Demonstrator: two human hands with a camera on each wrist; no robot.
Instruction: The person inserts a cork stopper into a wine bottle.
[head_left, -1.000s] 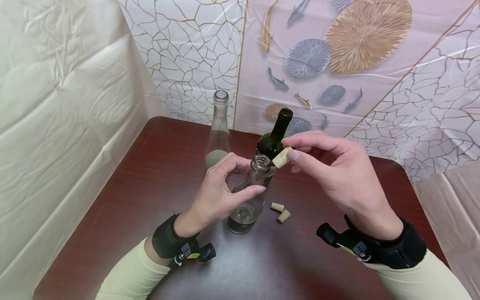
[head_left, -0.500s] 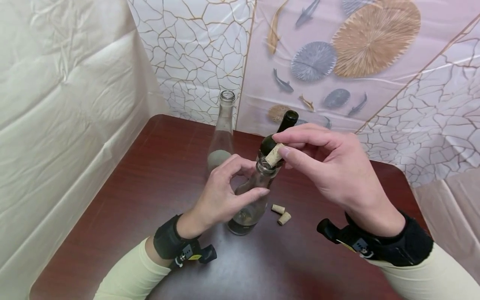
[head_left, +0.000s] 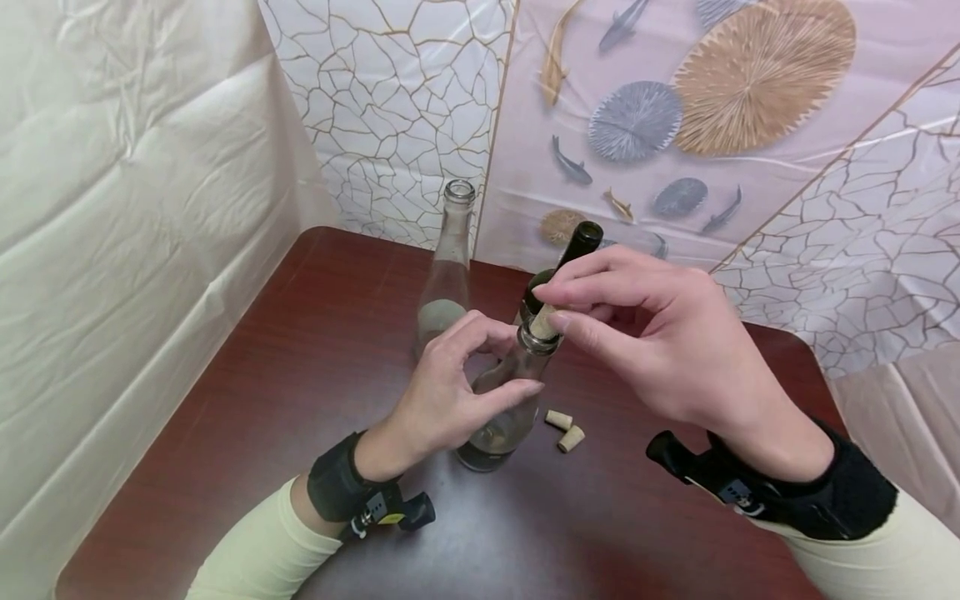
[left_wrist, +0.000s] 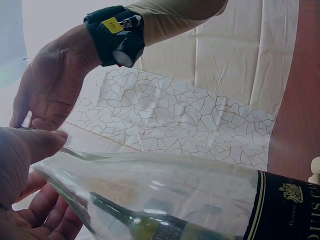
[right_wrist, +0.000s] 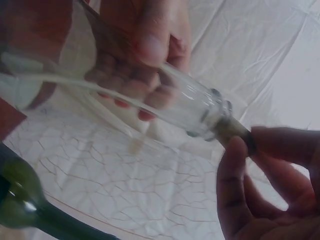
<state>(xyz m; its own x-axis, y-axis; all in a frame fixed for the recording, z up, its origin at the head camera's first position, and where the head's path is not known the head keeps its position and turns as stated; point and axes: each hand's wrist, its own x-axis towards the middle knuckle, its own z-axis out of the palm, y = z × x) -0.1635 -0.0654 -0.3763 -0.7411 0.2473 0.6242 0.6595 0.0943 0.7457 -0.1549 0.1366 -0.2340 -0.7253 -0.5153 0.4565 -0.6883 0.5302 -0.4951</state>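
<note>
My left hand [head_left: 442,392] grips the neck of a clear glass bottle [head_left: 498,429], fingers and thumb curled round it below the mouth. The bottle stands on the table, and a black label [left_wrist: 287,205] shows on it in the left wrist view. Between thumb and forefinger my right hand [head_left: 660,342] pinches a cork [head_left: 543,322]. The cork's lower end sits in the bottle's mouth, as the right wrist view shows, while its upper part sticks out. Two more corks [head_left: 565,429] lie on the table right of the bottle.
Behind the held bottle stands a dark green bottle [head_left: 583,242], partly hidden by my right hand. Another clear bottle [head_left: 450,271] stands at the back left. All are on a dark red-brown table [head_left: 300,333], with patterned cloth [head_left: 390,108] hanging behind it.
My right hand has moved left and down with the cork, from beside the bottle's mouth into it. My left hand keeps its hold on the neck.
</note>
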